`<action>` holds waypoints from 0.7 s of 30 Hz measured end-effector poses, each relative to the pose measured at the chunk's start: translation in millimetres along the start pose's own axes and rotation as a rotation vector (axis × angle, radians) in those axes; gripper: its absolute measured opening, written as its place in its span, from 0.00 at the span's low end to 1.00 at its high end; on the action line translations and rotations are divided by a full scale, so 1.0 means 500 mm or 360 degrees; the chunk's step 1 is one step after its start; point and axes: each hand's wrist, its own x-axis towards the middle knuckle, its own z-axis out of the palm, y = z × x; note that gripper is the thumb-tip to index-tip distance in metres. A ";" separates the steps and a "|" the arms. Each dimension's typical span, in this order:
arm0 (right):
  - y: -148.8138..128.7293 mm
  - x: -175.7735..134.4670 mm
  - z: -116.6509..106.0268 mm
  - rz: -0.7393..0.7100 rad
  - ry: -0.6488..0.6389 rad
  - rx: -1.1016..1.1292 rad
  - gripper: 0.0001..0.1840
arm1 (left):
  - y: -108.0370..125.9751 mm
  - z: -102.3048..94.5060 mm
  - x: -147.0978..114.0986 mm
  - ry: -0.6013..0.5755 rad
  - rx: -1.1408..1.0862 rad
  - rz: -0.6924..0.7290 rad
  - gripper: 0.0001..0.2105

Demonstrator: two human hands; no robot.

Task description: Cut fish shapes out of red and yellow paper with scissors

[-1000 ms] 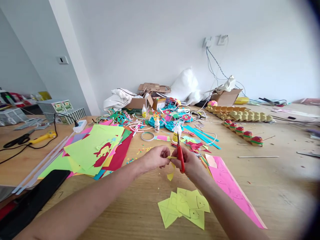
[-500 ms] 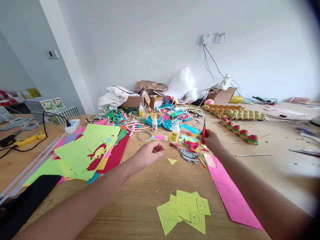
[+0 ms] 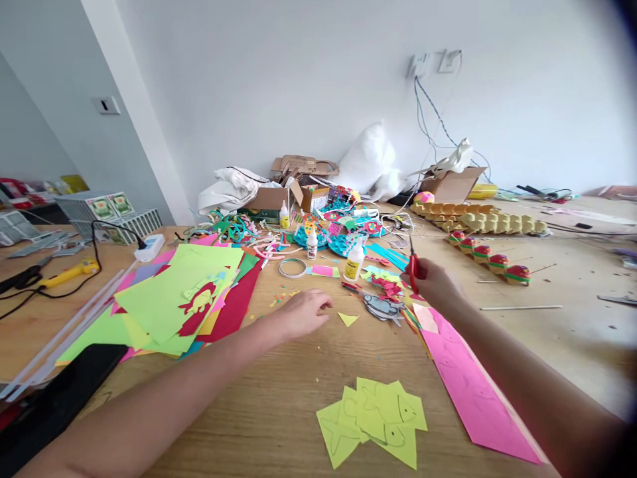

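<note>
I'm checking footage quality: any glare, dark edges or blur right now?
Head view: pale glare on the table at right; head view: dark, blurred border along the right edge; head view: drawn lines on the yellow papers are readable.

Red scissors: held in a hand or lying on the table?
Held: the red scissors are gripped by the handle in the right hand, blades showing beyond it.

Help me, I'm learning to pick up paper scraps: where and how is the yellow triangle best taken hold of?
Pinch the yellow triangle by its left corner, probably best from the left with the left hand: it looks thin and seems to lie flat, and that corner faces the hand.
</note>
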 end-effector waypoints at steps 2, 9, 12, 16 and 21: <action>-0.025 -0.038 0.004 -0.0065 -0.0086 0.0050 0.05 | 0.016 0.024 0.034 -0.0075 0.0085 0.0071 0.14; -0.077 -0.130 0.024 -0.0166 -0.0209 0.0196 0.06 | 0.054 0.053 0.096 -0.0345 0.0375 0.0131 0.10; -0.071 -0.135 0.034 -0.0144 -0.0174 0.0217 0.07 | 0.067 0.048 0.099 -0.0405 0.0466 0.0097 0.10; -0.047 -0.134 0.049 -0.0096 -0.0115 0.0228 0.07 | 0.065 0.049 0.106 -0.0431 0.0535 0.0065 0.09; -0.027 -0.143 0.057 -0.0066 -0.0113 0.0229 0.05 | 0.049 0.053 0.107 -0.0409 0.0535 0.0080 0.11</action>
